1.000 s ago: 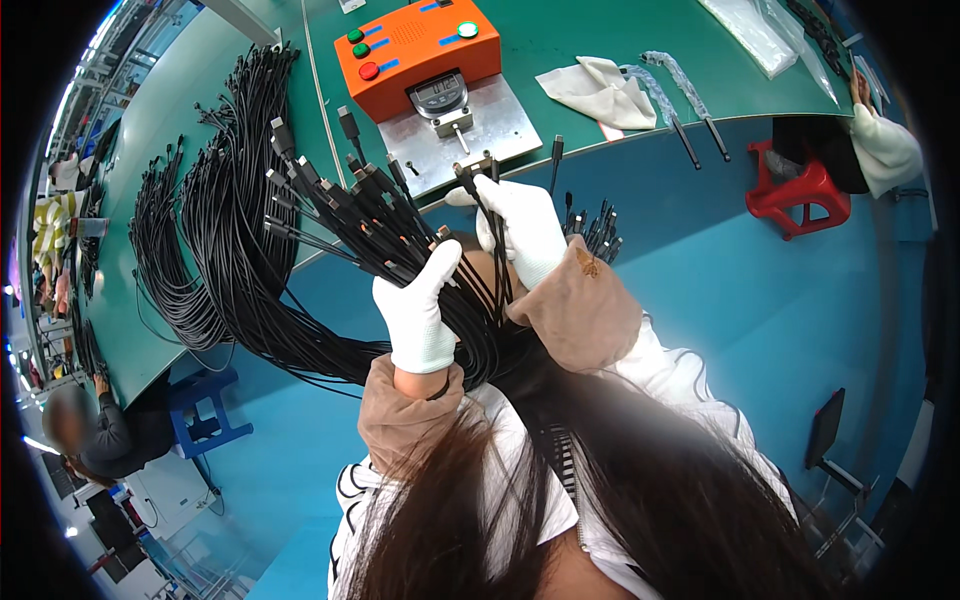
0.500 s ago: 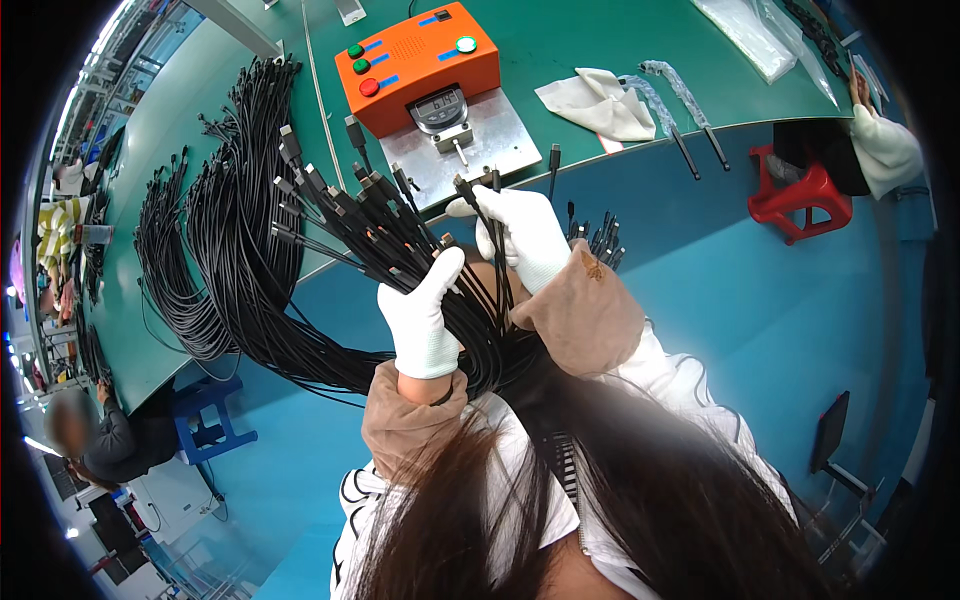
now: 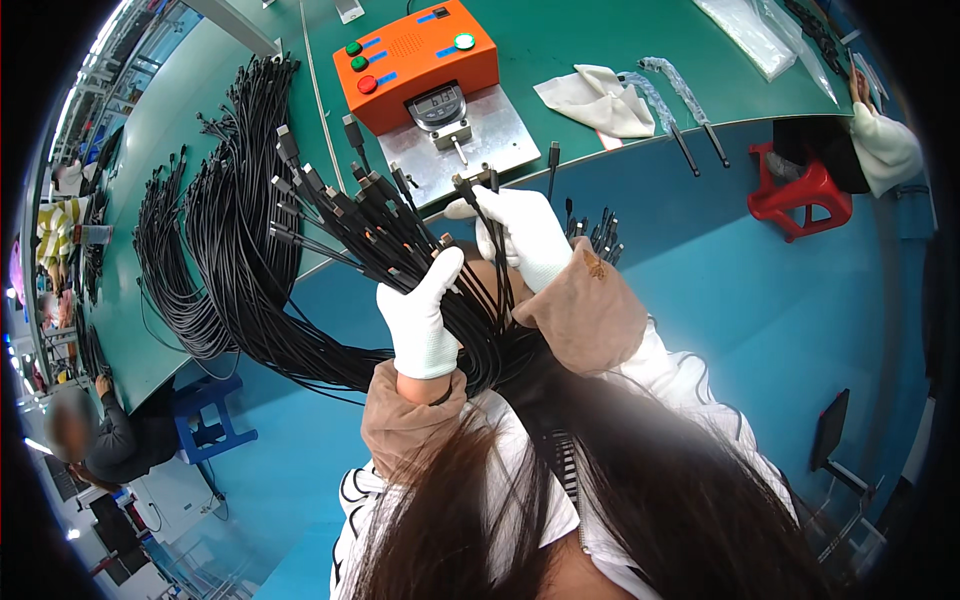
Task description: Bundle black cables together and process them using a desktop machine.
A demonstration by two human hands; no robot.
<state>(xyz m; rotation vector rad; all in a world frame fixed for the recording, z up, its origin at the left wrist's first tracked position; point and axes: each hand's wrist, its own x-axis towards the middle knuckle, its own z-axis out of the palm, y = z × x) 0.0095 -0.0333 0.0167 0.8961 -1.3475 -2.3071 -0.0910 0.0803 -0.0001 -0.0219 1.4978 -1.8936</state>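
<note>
My left hand (image 3: 422,315), in a white glove, is closed around a thick bunch of black cables (image 3: 350,215) whose metal-tipped plugs fan out up and to the left. My right hand (image 3: 525,230), gloved too, pinches a few cables just under their plugs (image 3: 466,188), with its fingertips near the bunch. Just beyond the hands stands an orange test box (image 3: 430,50) with green and red buttons, a lit button and a small digital gauge (image 3: 438,106). The gauge sits over a metal plate (image 3: 510,135). Several more plugs (image 3: 600,235) show beside my right sleeve.
Large bundles of black cables (image 3: 235,220) lie on the green table (image 3: 580,40) at left. A white cloth (image 3: 600,105) and two plastic-wrapped rods (image 3: 690,110) rest near its edge. A red stool (image 3: 800,200) and a blue stool (image 3: 210,415) stand beside co-workers.
Both hands keep their hold on the cables and stay almost still. The view has shifted very slightly; nothing has been let go.
</note>
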